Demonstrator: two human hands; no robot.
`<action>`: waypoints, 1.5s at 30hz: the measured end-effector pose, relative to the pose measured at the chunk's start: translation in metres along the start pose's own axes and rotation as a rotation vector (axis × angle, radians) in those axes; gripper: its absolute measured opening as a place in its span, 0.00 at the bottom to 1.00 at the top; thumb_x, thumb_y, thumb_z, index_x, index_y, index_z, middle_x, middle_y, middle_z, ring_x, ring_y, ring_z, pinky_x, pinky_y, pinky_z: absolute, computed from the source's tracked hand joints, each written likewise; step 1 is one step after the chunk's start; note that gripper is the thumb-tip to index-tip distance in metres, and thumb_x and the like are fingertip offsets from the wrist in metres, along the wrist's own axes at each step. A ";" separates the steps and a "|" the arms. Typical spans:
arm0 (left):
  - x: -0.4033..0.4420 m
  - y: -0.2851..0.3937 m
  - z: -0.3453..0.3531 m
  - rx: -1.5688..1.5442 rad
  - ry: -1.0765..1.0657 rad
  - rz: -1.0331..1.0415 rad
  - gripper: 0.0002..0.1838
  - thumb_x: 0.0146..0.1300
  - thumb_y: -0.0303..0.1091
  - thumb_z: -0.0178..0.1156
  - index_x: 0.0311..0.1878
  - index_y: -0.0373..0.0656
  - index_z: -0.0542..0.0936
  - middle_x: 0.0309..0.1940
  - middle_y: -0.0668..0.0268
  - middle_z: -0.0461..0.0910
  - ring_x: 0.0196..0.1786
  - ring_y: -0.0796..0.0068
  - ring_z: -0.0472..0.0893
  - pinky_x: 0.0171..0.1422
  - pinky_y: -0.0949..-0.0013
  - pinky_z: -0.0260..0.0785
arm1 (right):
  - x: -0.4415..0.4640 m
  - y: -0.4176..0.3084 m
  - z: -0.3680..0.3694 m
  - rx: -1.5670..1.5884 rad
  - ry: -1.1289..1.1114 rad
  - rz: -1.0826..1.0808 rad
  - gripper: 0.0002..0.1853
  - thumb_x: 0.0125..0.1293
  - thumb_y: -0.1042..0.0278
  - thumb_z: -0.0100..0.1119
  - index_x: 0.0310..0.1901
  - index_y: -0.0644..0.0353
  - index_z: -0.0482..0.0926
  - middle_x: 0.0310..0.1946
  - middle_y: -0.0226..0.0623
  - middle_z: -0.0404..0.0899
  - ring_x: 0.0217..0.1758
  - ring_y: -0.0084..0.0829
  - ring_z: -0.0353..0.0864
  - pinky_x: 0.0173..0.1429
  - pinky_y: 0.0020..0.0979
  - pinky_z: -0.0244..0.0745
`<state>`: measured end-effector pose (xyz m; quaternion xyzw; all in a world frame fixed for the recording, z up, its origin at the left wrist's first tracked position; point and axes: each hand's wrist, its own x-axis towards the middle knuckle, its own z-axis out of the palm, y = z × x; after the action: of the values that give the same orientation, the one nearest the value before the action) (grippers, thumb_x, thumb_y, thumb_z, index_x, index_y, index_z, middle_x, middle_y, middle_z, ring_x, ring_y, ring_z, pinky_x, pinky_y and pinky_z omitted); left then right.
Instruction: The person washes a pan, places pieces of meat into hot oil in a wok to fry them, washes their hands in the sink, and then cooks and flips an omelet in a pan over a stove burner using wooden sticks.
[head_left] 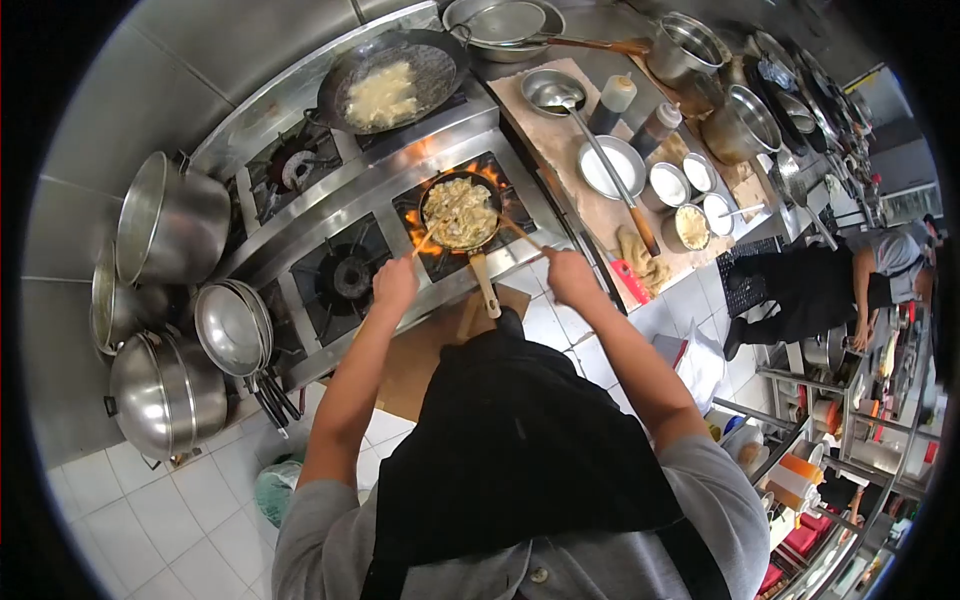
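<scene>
A frying pan (pixel 484 280) with a pale handle sits on the front burner, flames rising around its rim. Pale, lumpy food pieces (pixel 461 212) fill it. My left hand (pixel 396 284) is closed round a thin wooden utensil (pixel 428 239) that slants into the pan from the left. From the other side, my right hand (pixel 573 277) grips a second thin wooden utensil (pixel 519 234), its tip at the pan's right edge. The exact kind of both utensils is too small to tell. Neither hand touches the pan handle, which points toward my apron.
A wok (pixel 440 85) with pale food in liquid stands on the back burner. Large pots (pixel 172 225) and stacked pans (pixel 228 330) line the left. On the right counter are a ladle (pixel 612 175), squeeze bottles (pixel 655 128) and white-filled bowls (pixel 610 168). Another person (pixel 880 270) works at far right.
</scene>
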<state>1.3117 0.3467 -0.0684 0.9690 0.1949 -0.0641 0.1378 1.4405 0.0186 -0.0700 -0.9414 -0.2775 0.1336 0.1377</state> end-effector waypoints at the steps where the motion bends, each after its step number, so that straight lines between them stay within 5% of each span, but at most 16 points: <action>1: -0.008 0.004 -0.005 0.013 -0.010 0.018 0.12 0.70 0.33 0.50 0.45 0.39 0.81 0.34 0.43 0.85 0.40 0.39 0.86 0.45 0.41 0.79 | -0.005 -0.005 -0.017 0.035 0.076 -0.004 0.15 0.69 0.71 0.49 0.52 0.61 0.82 0.34 0.55 0.84 0.40 0.53 0.87 0.42 0.51 0.82; 8: -0.004 -0.007 0.011 0.008 -0.033 0.028 0.14 0.72 0.36 0.48 0.46 0.38 0.81 0.34 0.39 0.83 0.41 0.36 0.85 0.46 0.39 0.78 | 0.004 -0.008 -0.020 -0.085 -0.156 -0.023 0.16 0.68 0.71 0.49 0.52 0.56 0.84 0.40 0.56 0.85 0.45 0.53 0.87 0.48 0.50 0.83; 23: -0.049 -0.017 -0.011 -0.109 -0.009 -0.130 0.14 0.72 0.37 0.51 0.47 0.38 0.82 0.36 0.42 0.85 0.42 0.39 0.85 0.47 0.41 0.78 | 0.045 0.005 -0.030 0.051 0.012 -0.084 0.21 0.65 0.72 0.50 0.57 0.50 0.84 0.39 0.57 0.85 0.46 0.54 0.87 0.53 0.52 0.81; 26: -0.043 -0.025 0.004 -0.079 -0.016 -0.148 0.14 0.72 0.37 0.52 0.46 0.38 0.82 0.35 0.42 0.84 0.42 0.38 0.85 0.47 0.40 0.77 | 0.060 -0.010 -0.007 0.062 0.024 -0.198 0.19 0.65 0.72 0.50 0.55 0.56 0.84 0.37 0.58 0.84 0.43 0.57 0.85 0.51 0.54 0.80; 39: -0.051 -0.023 0.003 -0.002 0.038 -0.201 0.13 0.72 0.36 0.51 0.42 0.38 0.83 0.33 0.42 0.85 0.39 0.39 0.86 0.45 0.40 0.78 | 0.066 0.008 0.017 0.083 -0.035 -0.060 0.20 0.66 0.71 0.49 0.55 0.51 0.85 0.40 0.56 0.85 0.46 0.56 0.86 0.51 0.52 0.81; 45: -0.071 -0.007 -0.018 -0.054 0.050 -0.174 0.14 0.71 0.37 0.53 0.40 0.38 0.84 0.32 0.44 0.85 0.39 0.40 0.86 0.44 0.42 0.79 | 0.047 0.018 -0.001 0.137 0.020 -0.224 0.19 0.65 0.72 0.51 0.54 0.53 0.85 0.40 0.57 0.85 0.45 0.54 0.86 0.51 0.53 0.81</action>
<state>1.2450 0.3326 -0.0403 0.9456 0.2835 -0.0463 0.1529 1.4880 0.0299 -0.0833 -0.8942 -0.3696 0.1267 0.2182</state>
